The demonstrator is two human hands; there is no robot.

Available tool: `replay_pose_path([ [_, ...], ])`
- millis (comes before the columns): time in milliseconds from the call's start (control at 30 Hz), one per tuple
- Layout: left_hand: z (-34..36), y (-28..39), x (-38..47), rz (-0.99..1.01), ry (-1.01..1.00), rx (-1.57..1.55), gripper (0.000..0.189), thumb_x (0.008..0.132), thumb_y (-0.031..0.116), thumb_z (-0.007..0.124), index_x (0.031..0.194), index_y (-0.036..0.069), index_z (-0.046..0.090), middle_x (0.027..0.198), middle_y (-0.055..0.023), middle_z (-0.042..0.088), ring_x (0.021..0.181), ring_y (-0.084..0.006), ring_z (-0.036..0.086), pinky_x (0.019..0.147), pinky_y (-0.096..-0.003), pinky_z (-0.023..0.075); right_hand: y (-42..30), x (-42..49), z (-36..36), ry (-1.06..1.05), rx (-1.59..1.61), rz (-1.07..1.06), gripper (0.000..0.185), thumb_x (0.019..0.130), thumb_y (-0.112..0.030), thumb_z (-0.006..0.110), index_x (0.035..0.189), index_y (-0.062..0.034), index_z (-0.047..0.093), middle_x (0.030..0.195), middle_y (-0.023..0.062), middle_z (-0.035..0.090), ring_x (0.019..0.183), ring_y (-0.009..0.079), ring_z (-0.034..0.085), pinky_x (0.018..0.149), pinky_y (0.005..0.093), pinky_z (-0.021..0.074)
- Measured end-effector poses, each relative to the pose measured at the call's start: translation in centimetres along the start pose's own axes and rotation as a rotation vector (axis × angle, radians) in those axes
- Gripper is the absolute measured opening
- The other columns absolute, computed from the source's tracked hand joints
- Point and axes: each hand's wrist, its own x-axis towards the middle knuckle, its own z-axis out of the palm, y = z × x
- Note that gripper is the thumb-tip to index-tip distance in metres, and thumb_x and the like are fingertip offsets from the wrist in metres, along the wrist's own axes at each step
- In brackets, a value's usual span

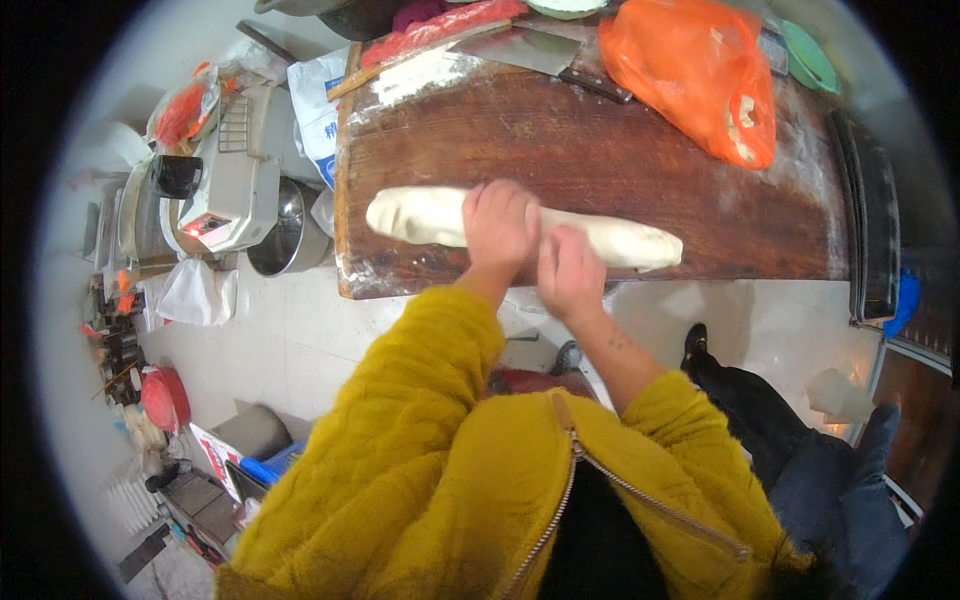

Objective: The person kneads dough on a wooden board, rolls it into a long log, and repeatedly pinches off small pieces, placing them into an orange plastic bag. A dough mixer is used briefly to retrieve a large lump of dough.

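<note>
A long, thick roll of pale dough (427, 215) lies across the near part of a dark wooden work table (600, 142). My left hand (502, 225) is laid over the middle of the roll, its fingers bent over the far side. Just to the right and a little nearer, my right hand (570, 271) has curled fingers at the roll's near edge. The two hands are side by side, close together. Both ends of the dough stick out past them. My right palm is hidden, and whether its fingers pinch the dough is unclear.
White flour (424, 75) is scattered at the back left, near a broad-bladed knife (525, 49). An orange plastic bag (690, 67) sits at the back right. Black trays (874, 217) stand at the table's right end. A metal pot (289, 232) is left of the table. Another person's legs (757, 412) are at right.
</note>
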Motion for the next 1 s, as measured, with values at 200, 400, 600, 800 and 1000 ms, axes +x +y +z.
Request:
replay_pose_path([
  [200,4.5,-2.1,-0.8,-0.01,-0.047,0.124,0.029,0.082,0.031,0.058,0.102,0.012,0.063,0.113,-0.0056,0.059,0.117,-0.0258,0.047,0.105,-0.0489,0.0273,3.2,-0.4,-0.1,-0.418,0.09,0.215,0.014,0.09,-0.018,0.057,0.101,-0.0117,0.061,0.095,0.0122,0.065,0.084,0.0369,0.063,0.07,0.0456,0.0517],
  [400,7.0,-1.9,6.4,-0.179,-0.277,0.228,0.027,0.087,0.033,0.052,0.09,0.011,0.067,0.103,-0.0078,0.065,0.101,-0.0274,0.056,0.093,-0.0483,0.034,8.5,14.9,-2.0,-0.066,0.038,0.346,0.023,0.092,-0.027,0.053,0.102,-0.008,0.063,0.098,0.0155,0.067,0.093,0.0357,0.064,0.081,0.0439,0.0499],
  [600,3.4,-1.9,6.8,-0.066,-0.362,0.155,0.032,0.089,0.034,0.049,0.093,0.008,0.067,0.101,-0.0103,0.065,0.098,-0.0281,0.057,0.09,-0.0467,0.0356,7.4,10.1,0.1,-0.265,-0.631,0.499,0.041,0.091,-0.043,0.051,0.107,-0.0078,0.065,0.111,0.0142,0.065,0.107,0.0324,0.059,0.092,0.052,0.0408],
  [800,1.2,-4.9,1.5,0.16,-0.286,-0.058,0.025,0.085,0.032,0.058,0.085,0.008,0.062,0.09,-0.0104,0.062,0.091,-0.0291,0.056,0.087,-0.0445,0.0371,6.9,1.7,0.5,-0.021,-0.566,0.001,0.026,0.073,-0.03,0.065,0.092,-0.0123,0.064,0.101,0.0043,0.063,0.103,0.0262,0.056,0.092,0.0477,0.039],
  [1000,5.3,-5.9,5.3,0.139,-0.113,-0.017,0.023,0.089,0.031,0.055,0.087,0.01,0.065,0.089,-0.0097,0.063,0.09,-0.0301,0.06,0.087,-0.0462,0.0396,11.3,7.1,1.4,-0.232,-0.563,0.097,0.022,0.079,-0.033,0.06,0.083,-0.0128,0.066,0.085,0.0052,0.063,0.089,0.0267,0.057,0.078,0.0439,0.0406],
])
